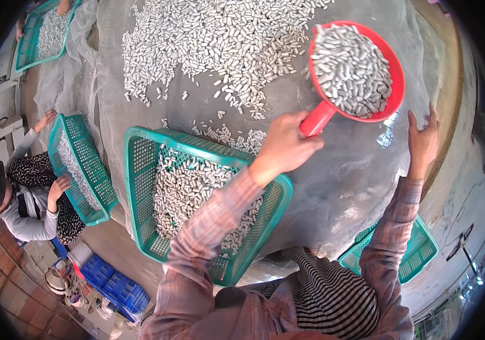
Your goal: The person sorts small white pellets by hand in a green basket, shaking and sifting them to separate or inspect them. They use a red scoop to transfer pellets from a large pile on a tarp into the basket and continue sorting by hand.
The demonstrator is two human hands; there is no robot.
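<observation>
The left hand (289,141) is gripping a round red plastic scoop (397,76) heaped with white oblong pieces (351,71) toward the grey worktop (333,192)'s right edge; holding level should limit spillage. The right hand (424,139) is hovering empty, fingers spread.

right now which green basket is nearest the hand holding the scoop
The green basket crossed by your left forearm, near your left hand; no other has that arm over it.

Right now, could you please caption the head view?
Left hand holding a red scoop filled with whitish pieces, right hand open.
</observation>
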